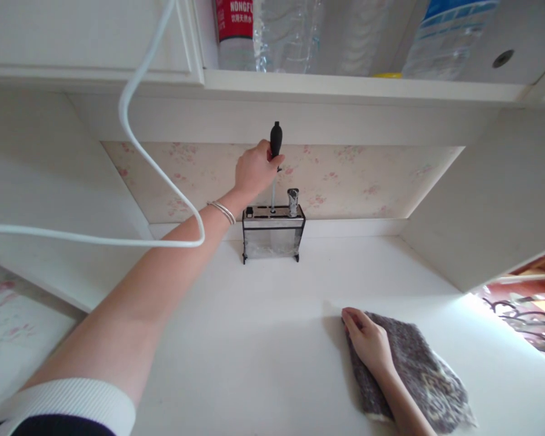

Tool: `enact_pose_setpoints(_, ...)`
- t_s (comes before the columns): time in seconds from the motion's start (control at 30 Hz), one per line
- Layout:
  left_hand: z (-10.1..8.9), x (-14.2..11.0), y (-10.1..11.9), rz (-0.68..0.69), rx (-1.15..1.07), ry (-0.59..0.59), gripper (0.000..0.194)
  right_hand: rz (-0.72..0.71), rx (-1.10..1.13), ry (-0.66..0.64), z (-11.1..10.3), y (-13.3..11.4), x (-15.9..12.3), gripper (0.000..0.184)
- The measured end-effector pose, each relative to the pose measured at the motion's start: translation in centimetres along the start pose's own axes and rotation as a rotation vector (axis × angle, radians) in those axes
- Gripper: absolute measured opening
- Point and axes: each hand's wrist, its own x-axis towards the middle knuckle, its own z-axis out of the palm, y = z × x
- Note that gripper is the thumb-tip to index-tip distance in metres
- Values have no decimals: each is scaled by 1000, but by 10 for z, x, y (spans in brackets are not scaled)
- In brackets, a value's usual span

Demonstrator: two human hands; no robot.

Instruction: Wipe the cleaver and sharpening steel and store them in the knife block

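Note:
My left hand [254, 169] is stretched far forward and closed round the black handle of a tool with a thin metal shaft [275, 140]. The shaft stands upright, its lower end at a slot in the top of a clear knife block [272, 236] by the back wall. A short metal-handled item [293, 201] sticks up from the block to the right. My right hand [367, 342] lies flat, fingers together, on a grey speckled cloth [418, 369] spread on the white counter [263, 339].
A white cable [138, 145] hangs in a loop at the left, crossing over my left forearm. Plastic water bottles [286, 33] stand on the shelf overhead. A white cabinet side [485, 200] closes the right. Floral wallpaper [354, 178] backs the counter.

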Motion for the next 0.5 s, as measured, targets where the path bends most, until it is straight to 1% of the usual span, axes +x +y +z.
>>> enact_pose_setpoints(0.1, 16, -8, -5, -53, 55, -110, 27, 1, 9, 20, 0, 0, 1, 33)
enact_pose_setpoints(0.23, 37, -30, -18, -159, 69, -257, 28, -4, 16, 22, 2, 3, 3, 35)
enact_pose_setpoints(0.37, 53, -50, -28, -203, 60, -318, 26, 0, 30, 27, 3, 7, 4, 37)
enact_pose_setpoints(0.5, 64, -62, -31, -229, 60, -371, 26, 28, 35, 19, 3, 6, 3, 39)
